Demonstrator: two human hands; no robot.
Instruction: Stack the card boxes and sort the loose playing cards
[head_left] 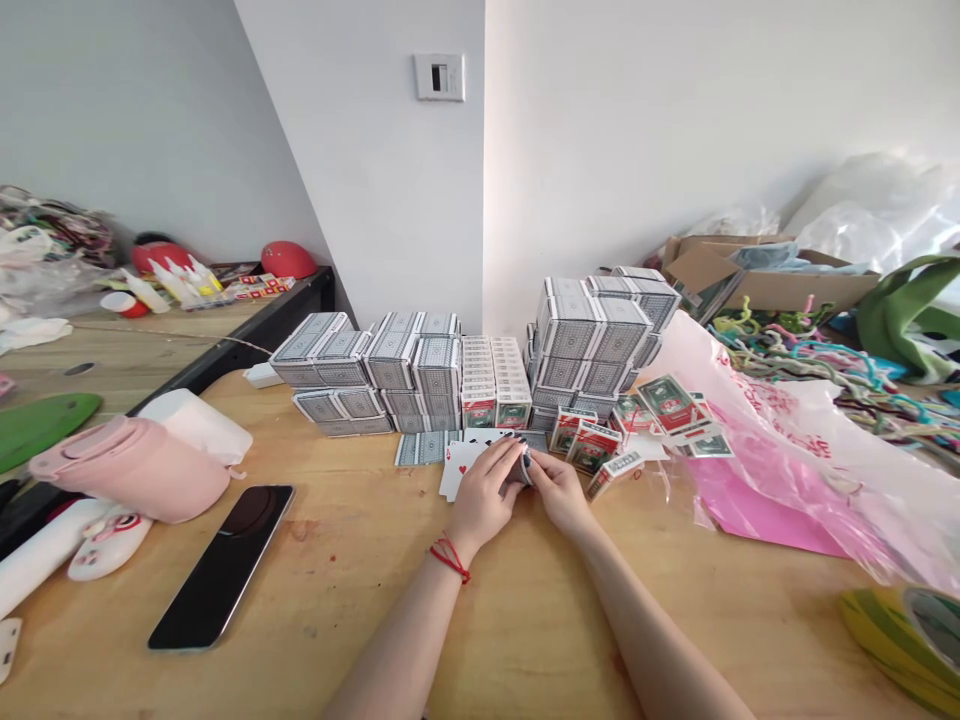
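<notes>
Beside the right hand (556,492), card boxes (595,447) stand before stacked decks (570,322).

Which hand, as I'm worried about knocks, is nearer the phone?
Left. The left hand is to the right of the phone, apart from it; the right hand is farther right, beyond the left hand.

black phone (222,568) near a pink bottle (142,468), yellow-green tape roll (885,640), open cardboard box (795,290), white wall plate (455,80)
</notes>
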